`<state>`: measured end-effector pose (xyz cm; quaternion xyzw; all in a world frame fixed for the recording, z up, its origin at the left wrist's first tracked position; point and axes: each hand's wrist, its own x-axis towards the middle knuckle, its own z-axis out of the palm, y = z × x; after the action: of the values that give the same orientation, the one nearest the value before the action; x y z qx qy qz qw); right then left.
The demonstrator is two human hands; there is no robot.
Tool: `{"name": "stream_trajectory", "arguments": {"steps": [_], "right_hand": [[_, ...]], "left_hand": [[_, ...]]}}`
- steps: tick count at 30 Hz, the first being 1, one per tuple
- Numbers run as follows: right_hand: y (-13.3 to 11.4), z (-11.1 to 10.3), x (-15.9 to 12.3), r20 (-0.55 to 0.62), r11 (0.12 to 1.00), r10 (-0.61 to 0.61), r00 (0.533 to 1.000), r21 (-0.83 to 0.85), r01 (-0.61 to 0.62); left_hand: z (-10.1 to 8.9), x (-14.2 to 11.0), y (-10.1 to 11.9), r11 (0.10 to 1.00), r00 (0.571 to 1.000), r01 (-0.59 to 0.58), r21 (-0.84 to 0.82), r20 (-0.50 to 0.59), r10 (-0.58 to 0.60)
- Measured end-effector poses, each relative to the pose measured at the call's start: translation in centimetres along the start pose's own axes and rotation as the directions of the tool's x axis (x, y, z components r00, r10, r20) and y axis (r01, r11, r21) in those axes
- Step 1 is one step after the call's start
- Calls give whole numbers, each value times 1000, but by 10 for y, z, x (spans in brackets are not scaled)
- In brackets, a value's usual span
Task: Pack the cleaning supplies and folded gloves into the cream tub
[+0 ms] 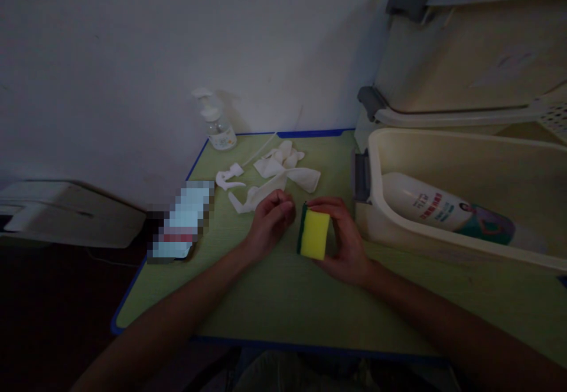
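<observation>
The right hand [348, 244] is holding a sponge [316, 234], with its thumb and fingers pinched on two sides of it. The sponge is over the green table [283, 309], near the middle, and its yellow part is on the right and its thin green part is on the left. I can't tell if the sponge touches the table. Think of the sponge as the middle of a clock. The left hand [270, 221] is just beside it, between 9 and 10 o'clock. Its fingers are curled in, and I can't tell if something is inside them. The two hands are apart. At 11 o'clock there is a crumpled white heap [304, 177], right behind the left hand. At 10 o'clock lies a white spray top [229, 175] with a long thin tube. A pump bottle [222, 137] stands up farther away, between 10 and 11 o'clock, near the wall [266, 55]. A phone [183, 218] lies at 9 o'clock, and its screen is all blurry. At 3 o'clock is a big cream bin [376, 226], and a white bottle [438, 203] with red writing lies on its side in it.
</observation>
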<state>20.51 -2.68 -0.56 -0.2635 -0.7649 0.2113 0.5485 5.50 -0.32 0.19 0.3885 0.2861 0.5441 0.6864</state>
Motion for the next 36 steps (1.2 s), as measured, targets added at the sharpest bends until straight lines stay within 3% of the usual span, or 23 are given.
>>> {"name": "stream_trajectory", "arguments": {"steps": [2,5,16,21,27,36], "right_hand": [[0,0,0,-2,1000,7,1000,-31,-7],[1,1,1,-1,998,13,1000,-57,-13],[1,-1,2,33,997,52,998,-65,-50],[2,-1,2,42,997,63,997,-52,-61],[3,1,1,51,996,83,995,17,-84],[4,2,0,63,987,135,989,76,-140]], "left_hand": [[-2,-3,-1,995,993,-78,65,89,72],[-4,-7,-4,985,982,-97,140,173,72],[-8,-10,-4,969,995,-31,246,95,8],[-8,-10,-2,960,994,-29,279,110,-2],[-4,-10,5,935,985,-128,331,152,81],[-8,-10,6,938,983,-108,328,176,52]]}}
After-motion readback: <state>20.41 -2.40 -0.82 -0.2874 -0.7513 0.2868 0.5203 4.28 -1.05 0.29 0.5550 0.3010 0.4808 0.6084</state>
